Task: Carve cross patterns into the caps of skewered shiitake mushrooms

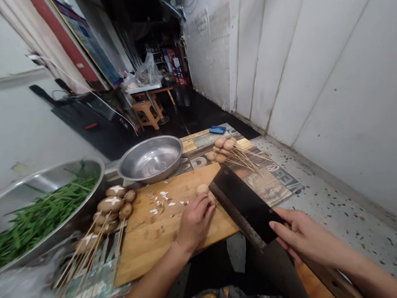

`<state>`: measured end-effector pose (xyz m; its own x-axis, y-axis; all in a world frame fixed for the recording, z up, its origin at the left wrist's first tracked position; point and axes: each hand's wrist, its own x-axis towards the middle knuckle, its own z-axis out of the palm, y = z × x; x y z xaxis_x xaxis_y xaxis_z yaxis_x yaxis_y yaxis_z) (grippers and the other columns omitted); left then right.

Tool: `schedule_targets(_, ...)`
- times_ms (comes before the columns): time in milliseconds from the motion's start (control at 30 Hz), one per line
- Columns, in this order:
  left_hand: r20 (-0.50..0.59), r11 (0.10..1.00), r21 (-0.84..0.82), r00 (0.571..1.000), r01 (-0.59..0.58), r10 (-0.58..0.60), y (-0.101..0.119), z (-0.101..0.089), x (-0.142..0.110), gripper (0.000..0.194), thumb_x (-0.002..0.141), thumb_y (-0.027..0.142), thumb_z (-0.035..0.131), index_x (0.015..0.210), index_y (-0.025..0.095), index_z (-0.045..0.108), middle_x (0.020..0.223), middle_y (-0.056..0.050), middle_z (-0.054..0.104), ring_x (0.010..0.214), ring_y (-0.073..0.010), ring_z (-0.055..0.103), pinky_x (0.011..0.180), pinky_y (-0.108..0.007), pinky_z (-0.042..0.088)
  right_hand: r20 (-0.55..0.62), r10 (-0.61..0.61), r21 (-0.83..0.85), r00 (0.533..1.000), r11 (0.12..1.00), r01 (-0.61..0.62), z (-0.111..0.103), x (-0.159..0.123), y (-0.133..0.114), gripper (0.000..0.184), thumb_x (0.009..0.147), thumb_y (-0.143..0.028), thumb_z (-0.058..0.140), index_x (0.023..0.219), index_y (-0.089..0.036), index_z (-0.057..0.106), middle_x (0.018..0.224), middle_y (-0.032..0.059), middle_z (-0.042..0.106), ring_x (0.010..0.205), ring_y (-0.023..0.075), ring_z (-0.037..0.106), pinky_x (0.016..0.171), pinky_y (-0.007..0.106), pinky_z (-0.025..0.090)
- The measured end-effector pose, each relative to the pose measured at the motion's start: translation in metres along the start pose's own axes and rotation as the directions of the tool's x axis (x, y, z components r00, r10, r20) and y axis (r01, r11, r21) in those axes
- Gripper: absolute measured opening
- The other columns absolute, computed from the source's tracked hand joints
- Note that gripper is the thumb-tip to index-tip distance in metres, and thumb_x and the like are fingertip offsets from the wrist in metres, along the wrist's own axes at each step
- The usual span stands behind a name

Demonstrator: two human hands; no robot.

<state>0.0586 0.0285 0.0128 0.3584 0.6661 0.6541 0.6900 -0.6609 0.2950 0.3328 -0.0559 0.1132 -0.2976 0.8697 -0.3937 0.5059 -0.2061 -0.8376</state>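
A wooden cutting board (149, 237) lies in front of me. My left hand (194, 220) rests on it with curled fingers pinching a small brown mushroom (202, 188). My right hand (304, 237) grips the handle of a dark cleaver (240, 203), whose blade tip sits right beside the mushroom. White trimmings (161, 201) are scattered on the board left of my left hand.
An empty metal bowl (151, 158) stands behind the board. A large metal basin of green chives (29, 217) is at left. Skewered mushrooms (112, 206) lie beside it, and more skewered ones (224, 149) further back. A white wall runs along the right.
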Motion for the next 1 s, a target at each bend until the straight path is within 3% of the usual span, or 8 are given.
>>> schedule_targets(200,0.002,1.000,0.029,1.000,0.009,-0.009,-0.003,0.003,-0.003,0.021,0.094,0.022,0.059,0.114,0.019,0.065,0.110,-0.011,0.072,0.101,-0.0247,0.069,0.091,-0.043,0.059,0.068,0.010,0.130,0.998,0.991,-0.019,-0.012,0.014,0.015,0.022,0.092,-0.040,0.052,0.082,-0.022,0.046,0.057,-0.0073,0.055,0.036,0.0073,0.050,0.038,0.018,0.034)
schedule_targets(600,0.014,0.996,-0.026,0.997,0.081,-0.081,-0.003,0.000,-0.002,0.022,0.092,0.018,0.061,0.113,0.016,0.063,0.111,-0.013,0.072,0.103,-0.0250,0.068,0.093,-0.044,0.057,0.076,0.019,0.103,0.997,0.994,-0.027,-0.014,0.014,0.019,0.021,0.093,-0.037,0.050,0.080,-0.021,0.046,0.056,-0.0071,0.055,0.036,0.0069,0.050,0.038,0.018,0.034)
schedule_targets(1000,-0.008,0.997,-0.038,0.998,0.062,-0.062,-0.004,0.000,-0.002,0.021,0.091,0.016,0.062,0.112,0.015,0.063,0.109,-0.013,0.072,0.102,-0.0241,0.068,0.093,-0.042,0.057,0.106,0.031,0.118,0.994,0.992,-0.044,-0.018,0.021,0.020,0.025,0.094,-0.041,0.051,0.078,-0.022,0.045,0.058,-0.0067,0.056,0.036,0.0063,0.050,0.038,0.018,0.032)
